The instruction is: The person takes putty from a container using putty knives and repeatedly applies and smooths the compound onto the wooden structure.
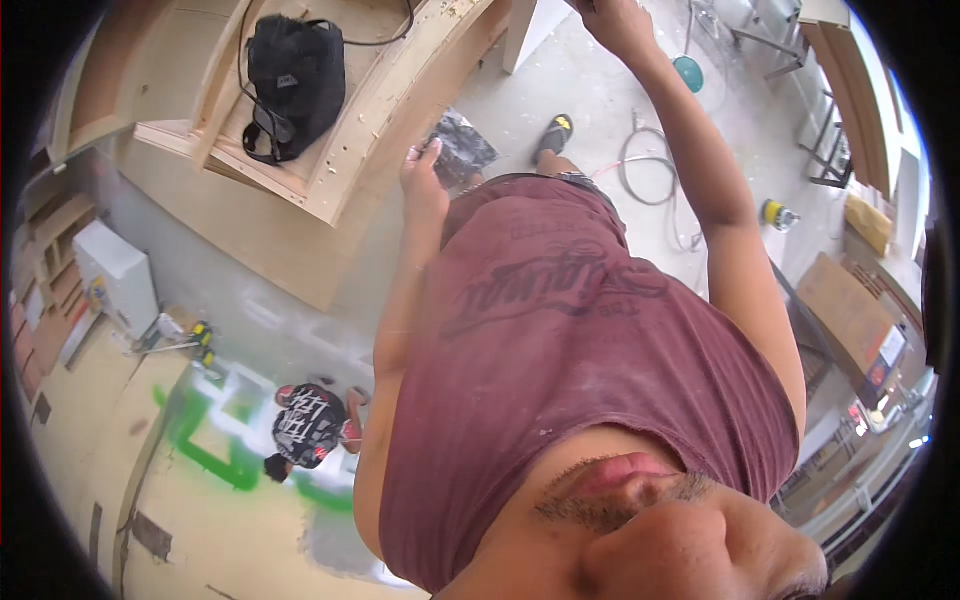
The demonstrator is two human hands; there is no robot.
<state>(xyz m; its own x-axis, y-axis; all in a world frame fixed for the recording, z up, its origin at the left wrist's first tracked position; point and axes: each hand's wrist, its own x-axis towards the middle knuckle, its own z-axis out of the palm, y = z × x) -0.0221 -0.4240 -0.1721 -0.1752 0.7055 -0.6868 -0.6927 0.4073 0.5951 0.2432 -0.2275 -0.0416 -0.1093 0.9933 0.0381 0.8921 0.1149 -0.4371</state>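
Observation:
My left hand (427,178) is closed at the edge of a flat, dark grey rectangular sheet (464,146) with whitish smears. Up at the top edge of the view, my right arm is stretched forward. The fingers of my right hand (613,22) are bent around something dark that the picture cuts off, too little of it showing to name. Just left of that hand stands a white panel (530,32). A pale wooden frame (345,170) with wood shavings on it lies beyond my left hand, and a black bag (297,85) rests in it.
A co-worker (308,425) in a black printed shirt is low by green paint (215,450) at the left. Looped hose (640,165), a green disc (688,73) and a yellow-and-clear container (778,214) lie on the floor. Cardboard (845,315) leans at the right; a white box (115,275) stands far left.

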